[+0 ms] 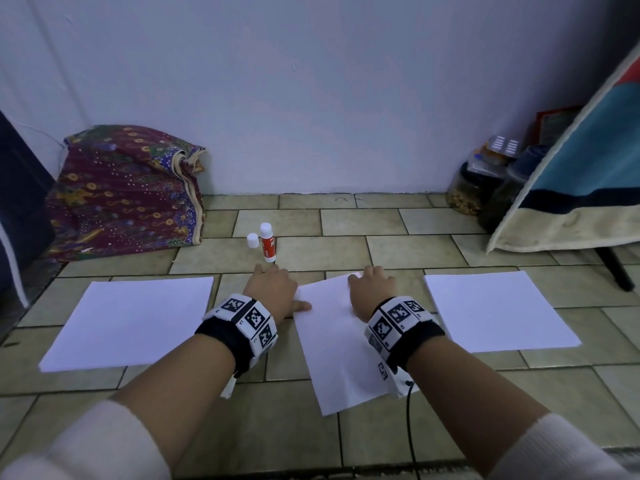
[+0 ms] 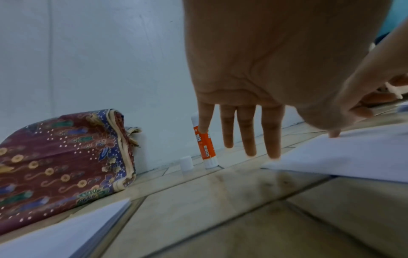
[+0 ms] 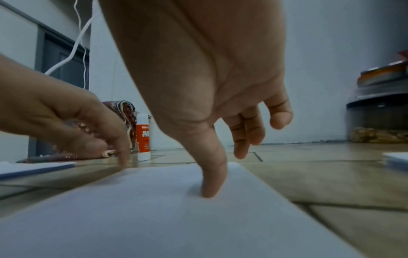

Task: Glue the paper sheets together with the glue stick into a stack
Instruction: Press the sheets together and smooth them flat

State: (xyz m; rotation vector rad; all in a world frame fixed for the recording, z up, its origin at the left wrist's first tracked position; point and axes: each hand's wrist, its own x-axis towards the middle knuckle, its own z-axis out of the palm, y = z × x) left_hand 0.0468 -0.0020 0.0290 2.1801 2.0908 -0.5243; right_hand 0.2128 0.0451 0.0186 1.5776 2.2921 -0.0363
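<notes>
We judge the gluing barely begun: our left hand [image 1: 273, 289] and right hand [image 1: 372, 289] rest slack-fingered on the middle sheet [image 1: 339, 355], grasping nothing, while the glue stick [image 1: 267, 242] stands uncapped just beyond and two piles [image 1: 128, 320] lie apart.

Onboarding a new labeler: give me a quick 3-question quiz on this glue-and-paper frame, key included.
1. True or false: the glue stick stands upright with its cap beside it.
2. How many separate white paper patches lie on the floor?
3. Which holds the glue stick: A left hand, B right hand, C neither?

Key: 1 true; 2 three; 3 C, both hands rest on the middle sheet.
</notes>
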